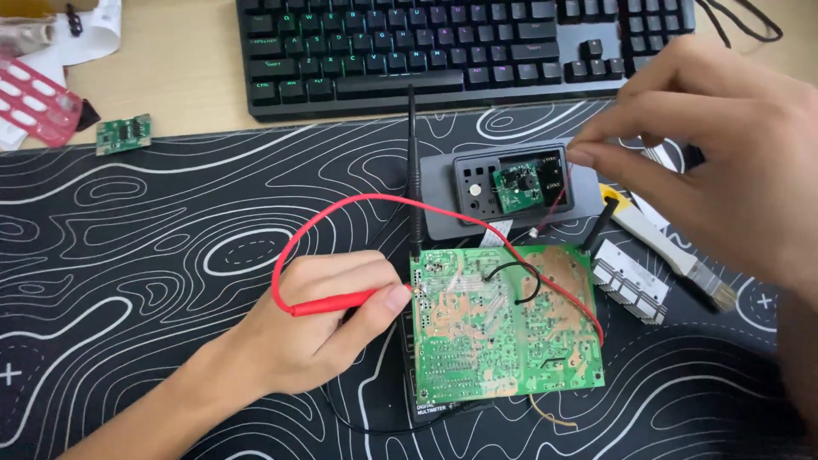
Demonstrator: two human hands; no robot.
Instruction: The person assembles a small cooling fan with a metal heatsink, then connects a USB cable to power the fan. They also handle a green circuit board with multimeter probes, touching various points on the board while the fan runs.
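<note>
A black desk mat (170, 255) patterned with white contour lines covered most of the desk, and one dark keyboard (460, 43) with lit keys lay along its far edge. On the mat sat one large green circuit board (507, 324), solder side up, resting on a dark meter body whose edge showed beneath it. Just beyond the board lay one grey housing (511, 187) with a small green module inside it. The left hand (315, 324) was closed around one red probe (336, 301), thumb and forefinger pinching it near the front; the probe's long axis ran left to right, its tip at the board's left edge, so the board lay directly to the right of those fingers, and this hand was the nearer one to it. One black probe (413, 170) stood up from the board's far-left corner. The right hand (733, 162) hovered above the housing's right side, fingertips drawn together, though whether they gripped anything I could not tell. To the right lay one finned heatsink (632, 281) and one small brush (673, 247). A second small green board (123, 134) and one red blister pack (34, 98) lay at the far left.
</note>
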